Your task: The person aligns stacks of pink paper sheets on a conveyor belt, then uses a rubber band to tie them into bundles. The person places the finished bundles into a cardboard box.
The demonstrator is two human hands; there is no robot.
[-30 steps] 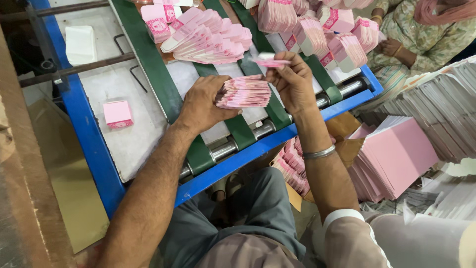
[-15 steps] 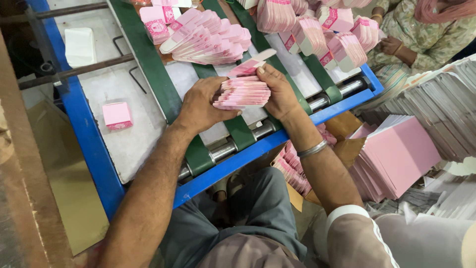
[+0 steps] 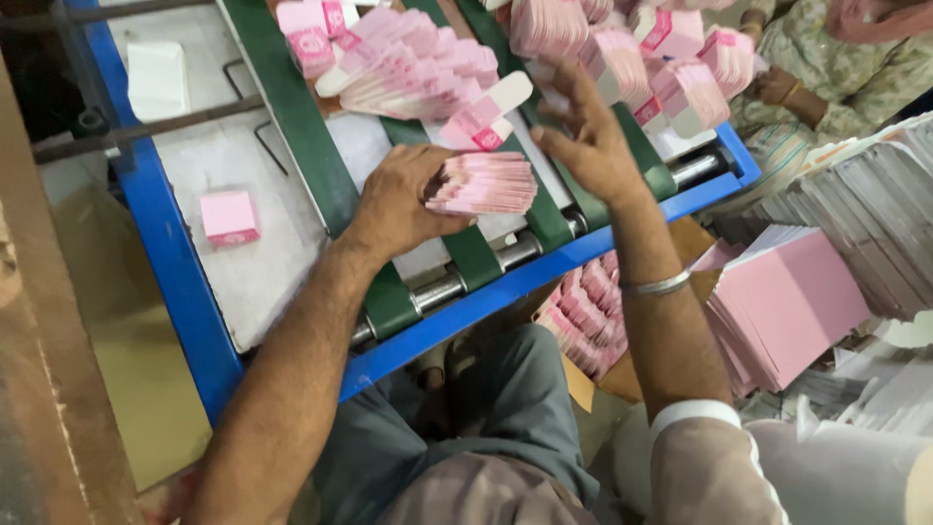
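Hands at the belt machine

Machine frame [image 3: 165, 262], blue, carries green belts [image 3: 292, 117]. Left hand [image 3: 403, 199] lies palm down on the belts, clenched around a pink carton stack [image 3: 486, 183], fanned edges facing right. Right hand [image 3: 588, 146] raised just beside the stack, fingers spread, holding nothing, apart from it.

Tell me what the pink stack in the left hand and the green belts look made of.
Pink stack: thin printed card or paper, matte; many fine layered edges show. Green belts: probably rubber or coated fabric, dull and smooth, running over a shiny metal roller. Left hand holds the stack.
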